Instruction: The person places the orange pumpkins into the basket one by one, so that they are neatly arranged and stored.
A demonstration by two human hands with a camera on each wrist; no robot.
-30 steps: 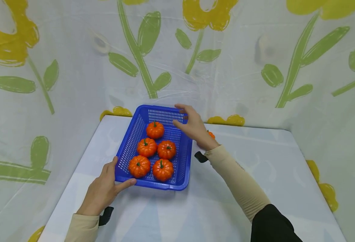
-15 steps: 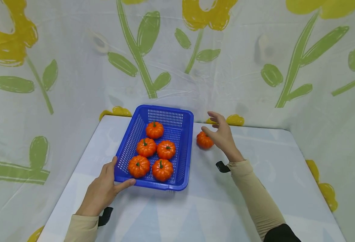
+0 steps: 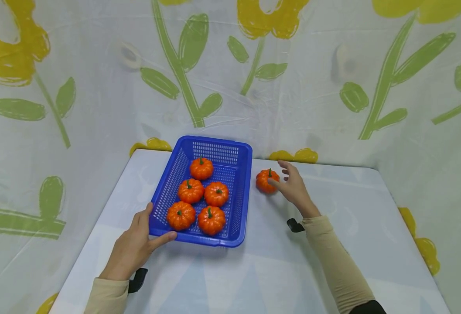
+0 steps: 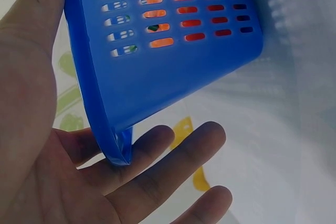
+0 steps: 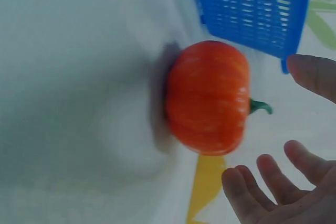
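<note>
A blue plastic basket (image 3: 247, 192) with perforated walls holds several small orange pumpkins (image 3: 216, 194) with green stems. At its near-left corner is my left hand (image 3: 130, 246), thumb along the near rim and fingers along the left side. Seen from the left wrist, those fingers (image 4: 152, 182) are spread and fairly straight below the rim. One more pumpkin (image 3: 265, 182) sits on the table just right of the basket. My right hand (image 3: 295, 189) hovers at that pumpkin's right side, fingers spread; in the right wrist view a gap separates its fingers (image 5: 236, 192) from the pumpkin (image 5: 210, 98).
Beneath everything is a pale table (image 3: 332, 244), its far edge close behind the basket. A light curtain (image 3: 301, 87) printed with yellow flowers and green leaves surrounds the table at the back and sides.
My right hand has moved from above the basket's far-right corner rightward to the lone pumpkin, then slightly lower beside it. My left hand and the basket have stayed put.
</note>
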